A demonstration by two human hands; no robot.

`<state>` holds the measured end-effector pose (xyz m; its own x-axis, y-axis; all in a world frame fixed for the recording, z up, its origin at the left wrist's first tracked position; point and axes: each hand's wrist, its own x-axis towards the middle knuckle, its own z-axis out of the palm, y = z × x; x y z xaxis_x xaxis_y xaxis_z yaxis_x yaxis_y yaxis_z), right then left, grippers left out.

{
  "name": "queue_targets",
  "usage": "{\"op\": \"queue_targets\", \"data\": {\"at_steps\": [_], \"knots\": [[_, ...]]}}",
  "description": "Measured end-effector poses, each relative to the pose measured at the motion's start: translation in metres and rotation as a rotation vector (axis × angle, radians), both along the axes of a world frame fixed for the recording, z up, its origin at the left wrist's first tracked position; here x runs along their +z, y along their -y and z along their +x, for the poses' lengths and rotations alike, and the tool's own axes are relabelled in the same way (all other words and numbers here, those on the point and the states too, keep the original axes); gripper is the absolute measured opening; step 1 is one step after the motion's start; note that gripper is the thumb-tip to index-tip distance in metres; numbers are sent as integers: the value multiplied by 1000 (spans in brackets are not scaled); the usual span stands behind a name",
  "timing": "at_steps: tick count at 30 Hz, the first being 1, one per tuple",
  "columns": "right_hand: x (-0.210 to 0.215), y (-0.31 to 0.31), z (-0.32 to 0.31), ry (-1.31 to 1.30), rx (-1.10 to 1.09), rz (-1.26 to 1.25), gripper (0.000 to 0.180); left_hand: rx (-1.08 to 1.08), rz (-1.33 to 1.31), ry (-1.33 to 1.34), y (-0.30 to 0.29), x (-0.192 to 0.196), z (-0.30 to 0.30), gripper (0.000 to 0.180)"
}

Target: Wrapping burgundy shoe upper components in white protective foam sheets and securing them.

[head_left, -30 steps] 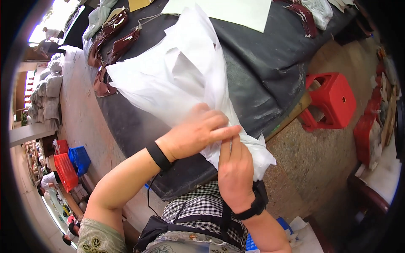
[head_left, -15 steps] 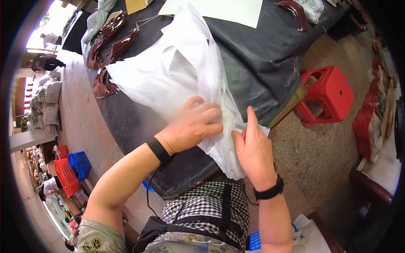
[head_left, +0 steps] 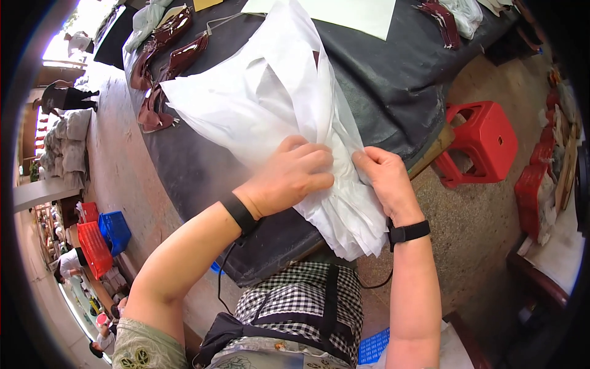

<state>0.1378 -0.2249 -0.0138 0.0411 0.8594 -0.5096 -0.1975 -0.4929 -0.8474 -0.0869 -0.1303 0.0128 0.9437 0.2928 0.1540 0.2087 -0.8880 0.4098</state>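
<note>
A bundle of thin white sheets (head_left: 246, 101), looking like tissue paper or fine plastic, lies gathered over the near part of the dark-covered table (head_left: 381, 86). My left hand (head_left: 289, 175) presses on its middle with curled fingers closed on the folds. On the bundle's right edge, my right hand (head_left: 387, 181) pinches the white material between thumb and fingers. The loose lower end of the bundle hangs past the table's near corner. A small dark red patch shows through a gap near its top. Both wrists wear black bands.
Dark red glossy pieces (head_left: 175, 55) lie at the table's far left, with another dark red bunch (head_left: 439, 21) at the far right. A white sheet (head_left: 344, 15) lies at the back. A red stool (head_left: 482, 141) stands right of the table. Crates (head_left: 95, 249) and people are at left.
My right hand has gone from outstretched fingers to a pinch on the bundle's right edge. The bundle's lower end has spread to the right. My left hand has shifted slightly right.
</note>
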Motion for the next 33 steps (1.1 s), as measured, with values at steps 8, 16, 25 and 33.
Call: {"op": "queue_targets", "data": {"at_steps": [8,16,25,33], "knots": [[11,22,-59,1019,14,267,42,17,-3,18,-1,-4,2,17],[7,54,-104,1297,73,362,50,46,91,-207,5,33,29,43],[-17,72,-107,1266,50,469,42,-69,-82,-198,25,11,0,70],[-14,78,-99,1226,152,501,38,-123,153,-278,27,-3,-12,78]]}}
